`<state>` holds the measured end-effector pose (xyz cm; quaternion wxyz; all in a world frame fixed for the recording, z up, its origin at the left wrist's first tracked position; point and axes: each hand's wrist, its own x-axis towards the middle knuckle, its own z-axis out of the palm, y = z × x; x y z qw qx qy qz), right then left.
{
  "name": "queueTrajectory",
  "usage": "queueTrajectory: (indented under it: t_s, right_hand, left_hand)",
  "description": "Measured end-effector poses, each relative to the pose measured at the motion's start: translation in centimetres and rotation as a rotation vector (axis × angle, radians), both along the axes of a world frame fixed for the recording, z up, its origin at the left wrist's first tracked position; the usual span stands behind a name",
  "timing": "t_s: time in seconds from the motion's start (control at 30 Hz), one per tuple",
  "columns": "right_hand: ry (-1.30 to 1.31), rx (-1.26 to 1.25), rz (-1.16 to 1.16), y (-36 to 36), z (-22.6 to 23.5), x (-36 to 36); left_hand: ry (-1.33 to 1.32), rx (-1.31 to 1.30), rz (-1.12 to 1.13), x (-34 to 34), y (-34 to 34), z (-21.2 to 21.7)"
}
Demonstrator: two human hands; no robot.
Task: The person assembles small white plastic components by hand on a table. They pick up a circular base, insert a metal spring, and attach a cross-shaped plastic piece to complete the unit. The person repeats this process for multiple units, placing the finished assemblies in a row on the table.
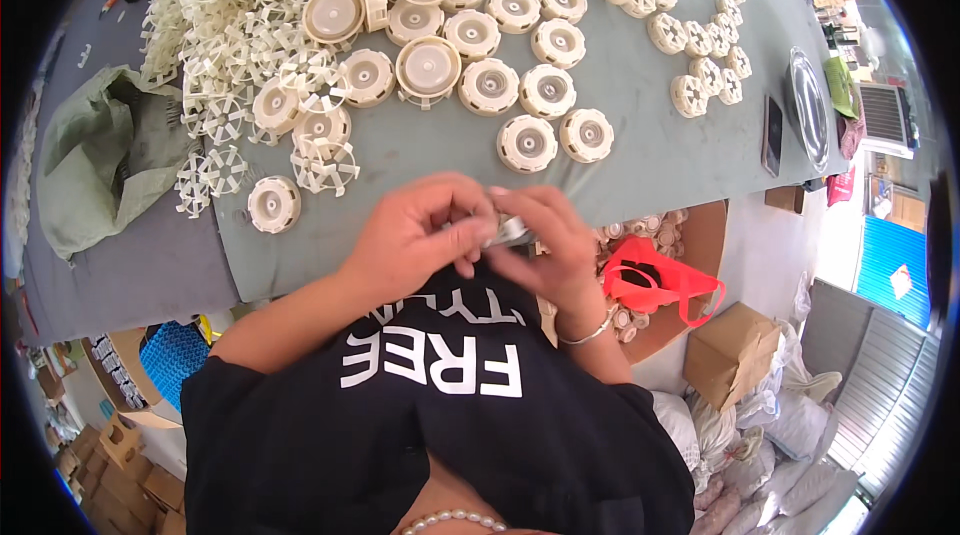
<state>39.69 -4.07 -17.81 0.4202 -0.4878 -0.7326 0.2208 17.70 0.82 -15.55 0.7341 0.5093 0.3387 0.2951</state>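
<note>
Close to my body, at the table's near edge, both hands are together. My right hand [550, 235] has curled fingers around a small whitish part [511, 230]; most of it is covered and its exact kind is unclear. My left hand [420, 230] is closed in a pinch against the same spot, its fingertips partly hidden. Beyond them lie cream round plastic caps [528, 143] with clear centres. A single cap [274, 204] sits to the left. Farther left rises a heap of off-white spoked plastic rings [225, 25].
Small clusters of spoked cream parts [689, 95] stand on the right of the green-grey table, near a phone [772, 135] and a shiny oval dish [808, 110]. A green cloth [100, 160] lies left. Below right, a carton [708, 240] holds caps and a red bag [660, 280].
</note>
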Motion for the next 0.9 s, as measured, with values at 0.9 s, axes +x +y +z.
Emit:
queueTrajectory:
  t_s: [0.9]
  right_hand:
    - [-0.442,-0.458,-0.572,2.5,1.8,11.5]
  left_hand:
    - [0.336,0.400,-0.058,-0.5,0.8,-3.5]
